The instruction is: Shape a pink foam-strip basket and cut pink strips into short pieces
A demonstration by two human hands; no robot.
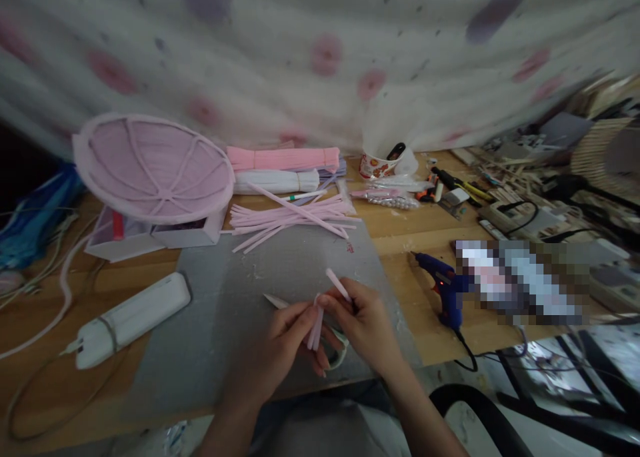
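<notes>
My left hand (283, 350) and my right hand (363, 320) meet over a grey mat (220, 310) near the table's front edge. Both pinch a pale pink pipe cleaner (320, 314): the left holds its folded lower part, the right holds the upper end, which sticks up and left. Scissors (300, 317) lie on the mat under the hands, the blade tip showing to the left and a handle loop below my right hand. A loose pile of pink pipe cleaners (293, 218) lies at the mat's far edge.
A pink woven disc (153, 167) rests on a white box at the back left. A white oblong device (133, 318) with a cord lies left of the mat. A blue glue gun (443, 287) stands to the right. Bundles, a cup (377, 165) and tools crowd the back.
</notes>
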